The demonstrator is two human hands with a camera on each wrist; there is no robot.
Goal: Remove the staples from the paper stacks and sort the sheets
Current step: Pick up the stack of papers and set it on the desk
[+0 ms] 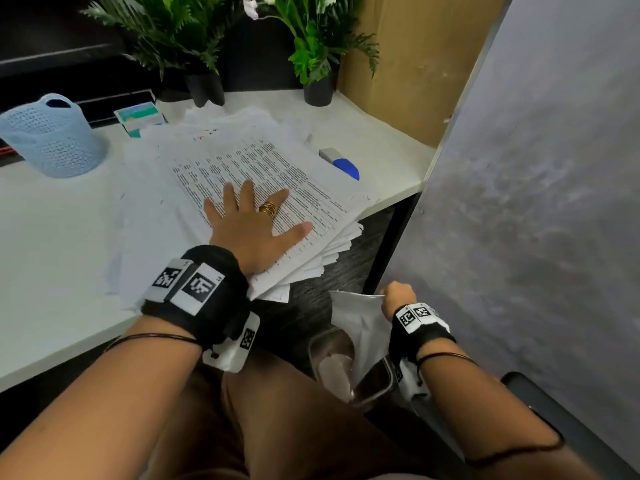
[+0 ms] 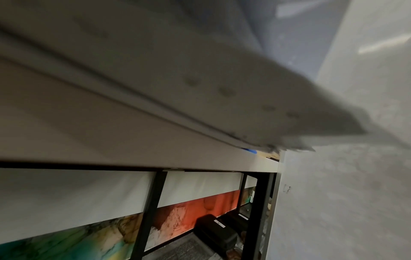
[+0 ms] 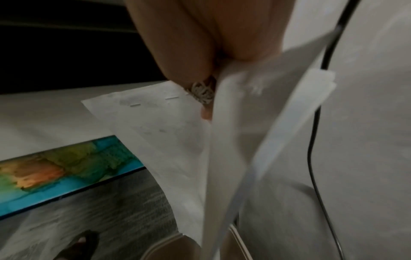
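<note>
A thick, fanned pile of printed sheets (image 1: 263,168) lies on the white desk (image 1: 52,237), its near corner hanging over the desk edge. My left hand (image 1: 252,216) presses flat on the pile with fingers spread. From the left wrist view only the underside of the overhanging sheets (image 2: 200,84) shows. Below the desk on the right, my right hand (image 1: 398,296) grips a stapled paper set (image 1: 360,323) by its top edge. In the right wrist view the fingers (image 3: 184,52) pinch that paper set (image 3: 169,140), and two staples (image 3: 153,102) show near its corner.
A blue-and-white staple remover (image 1: 341,162) lies on the desk right of the pile. A light blue mesh basket (image 1: 52,136) and a small box (image 1: 140,117) stand at the back left, potted plants (image 1: 204,39) behind. A clear container (image 1: 346,368) sits by my knee; a grey partition (image 1: 536,202) closes the right.
</note>
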